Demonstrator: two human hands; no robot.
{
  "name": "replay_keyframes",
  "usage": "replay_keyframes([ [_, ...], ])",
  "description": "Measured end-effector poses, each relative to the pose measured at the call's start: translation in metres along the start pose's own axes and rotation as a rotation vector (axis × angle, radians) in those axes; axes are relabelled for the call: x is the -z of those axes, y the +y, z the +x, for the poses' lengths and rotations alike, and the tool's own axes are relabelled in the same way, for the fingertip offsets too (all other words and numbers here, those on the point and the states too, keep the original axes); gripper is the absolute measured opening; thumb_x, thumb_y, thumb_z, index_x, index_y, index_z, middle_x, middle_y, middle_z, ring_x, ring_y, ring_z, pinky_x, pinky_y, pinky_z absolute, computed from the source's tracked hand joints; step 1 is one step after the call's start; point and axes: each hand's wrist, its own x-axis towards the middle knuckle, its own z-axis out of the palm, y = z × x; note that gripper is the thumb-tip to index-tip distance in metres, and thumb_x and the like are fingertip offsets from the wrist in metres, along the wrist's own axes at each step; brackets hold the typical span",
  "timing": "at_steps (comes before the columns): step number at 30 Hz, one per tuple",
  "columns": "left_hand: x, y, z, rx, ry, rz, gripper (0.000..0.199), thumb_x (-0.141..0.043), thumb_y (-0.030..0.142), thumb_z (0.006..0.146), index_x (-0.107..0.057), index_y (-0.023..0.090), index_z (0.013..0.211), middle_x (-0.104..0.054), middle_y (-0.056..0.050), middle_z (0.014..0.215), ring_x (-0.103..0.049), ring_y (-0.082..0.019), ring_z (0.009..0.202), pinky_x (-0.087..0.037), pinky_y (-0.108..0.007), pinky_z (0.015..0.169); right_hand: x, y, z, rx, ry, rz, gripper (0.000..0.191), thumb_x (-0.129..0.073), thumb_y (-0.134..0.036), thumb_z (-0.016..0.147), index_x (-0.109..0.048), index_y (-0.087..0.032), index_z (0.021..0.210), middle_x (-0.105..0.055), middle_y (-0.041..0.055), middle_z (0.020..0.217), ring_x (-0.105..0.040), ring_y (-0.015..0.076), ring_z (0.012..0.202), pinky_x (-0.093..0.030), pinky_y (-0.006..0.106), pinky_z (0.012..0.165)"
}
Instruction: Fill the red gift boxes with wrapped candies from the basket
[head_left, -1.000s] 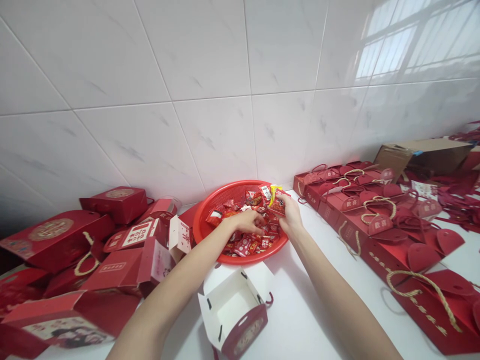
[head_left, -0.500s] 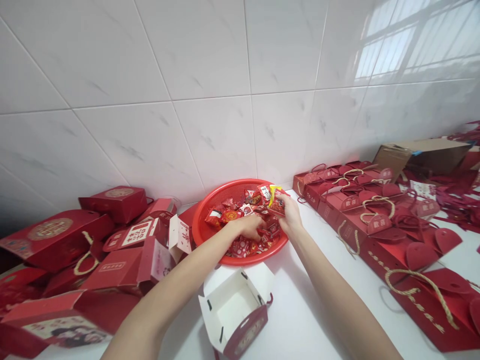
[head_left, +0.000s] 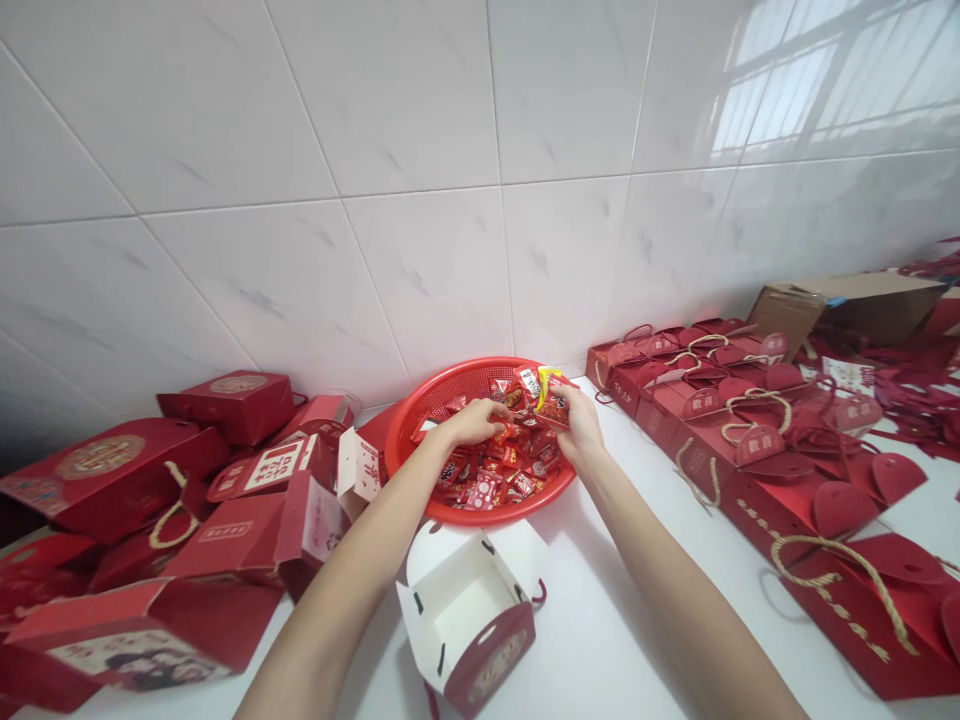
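Note:
A red plastic basket [head_left: 409, 480] holds many small red-wrapped sweets [head_left: 484, 490]. Over its middle, my left hand [head_left: 474, 422] has its fingers bent down among the sweets; what they pinch, if anything, is hidden. My right hand [head_left: 579, 428] is closed at the basket's right rim. It grips several wrapped sweets [head_left: 553, 405], red ones and one with a yellow edge. Just in front of the basket stands a small gift box [head_left: 457, 595], its flaps spread and its white inside bare.
Red gift boxes [head_left: 225, 540] lie piled on the left. Closed red boxes with rope handles [head_left: 750, 450] stand in a row on the right. Behind them are a brown cardboard box [head_left: 787, 315] and red ribbons [head_left: 907, 400]. A white tiled wall [head_left: 427, 270] borders the white table [head_left: 615, 620].
My left hand has risen from the near middle of the basket and moved back and left, uncovering sweets there. My right hand stays almost still, holding its sweets.

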Motion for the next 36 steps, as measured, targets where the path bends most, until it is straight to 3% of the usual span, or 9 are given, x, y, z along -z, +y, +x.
replay_keyframes([
  [7, 0.006, 0.006, -0.006, -0.021, 0.042, -0.092, 0.039, -0.059, 0.011, 0.075, -0.075, 0.021, 0.109, -0.075, -0.003, 0.115, -0.067, -0.024, 0.111, -0.047, -0.031, 0.102, -0.004, -0.003, -0.003, -0.009, 0.027, 0.001, 0.008, -0.065, -0.014, 0.055, -0.06, -0.018, 0.06, -0.064, -0.0062, 0.053, -0.059, 0.0106, 0.05, -0.048, 0.019, 0.046],
  [14, 0.005, -0.001, -0.002, -0.079, 0.187, -0.233, 0.041, -0.07, 0.017, 0.071, -0.072, 0.019, 0.112, -0.071, -0.008, 0.123, -0.062, -0.027, 0.119, -0.046, -0.037, 0.105, -0.004, -0.004, -0.006, -0.02, 0.005, 0.002, 0.008, -0.065, -0.013, 0.057, -0.061, -0.018, 0.063, -0.064, -0.0062, 0.054, -0.059, 0.011, 0.049, -0.048, 0.02, 0.045],
  [20, 0.006, -0.006, 0.001, -0.065, 0.286, -0.365, 0.049, -0.073, 0.026, 0.071, -0.068, 0.018, 0.119, -0.066, -0.013, 0.129, -0.07, -0.024, 0.086, -0.058, -0.04, 0.08, -0.005, -0.004, -0.006, -0.01, -0.045, -0.011, 0.009, -0.064, -0.013, 0.059, -0.061, -0.018, 0.067, -0.067, -0.0053, 0.058, -0.062, 0.0119, 0.051, -0.051, 0.022, 0.049],
  [22, 0.008, -0.005, 0.001, -0.085, 0.301, -0.421, 0.046, -0.071, 0.028, 0.073, -0.069, 0.016, 0.118, -0.068, -0.013, 0.125, -0.07, -0.024, 0.086, -0.058, -0.04, 0.078, -0.005, -0.005, -0.007, -0.018, -0.046, -0.015, 0.009, -0.063, -0.013, 0.059, -0.061, -0.018, 0.067, -0.066, -0.0055, 0.058, -0.061, 0.0115, 0.05, -0.05, 0.021, 0.048],
  [27, 0.01, -0.001, 0.001, -0.151, 0.322, -0.504, 0.031, -0.067, 0.026, 0.075, -0.073, 0.014, 0.104, -0.075, -0.011, 0.108, -0.07, -0.025, 0.1, -0.053, -0.041, 0.094, -0.006, -0.006, -0.008, -0.03, -0.022, -0.024, 0.008, -0.064, -0.013, 0.058, -0.061, -0.018, 0.064, -0.065, -0.0062, 0.056, -0.058, 0.0095, 0.049, -0.048, 0.019, 0.049],
  [36, 0.015, 0.015, -0.01, -0.221, 0.347, -0.561, 0.03, -0.067, 0.031, 0.075, -0.07, 0.015, 0.099, -0.075, -0.008, 0.099, -0.069, -0.023, 0.09, -0.054, -0.037, 0.085, -0.001, -0.005, -0.004, -0.075, -0.058, -0.048, 0.008, -0.067, -0.015, 0.058, -0.063, -0.018, 0.065, -0.065, -0.0057, 0.057, -0.058, 0.0104, 0.051, -0.049, 0.021, 0.051],
])
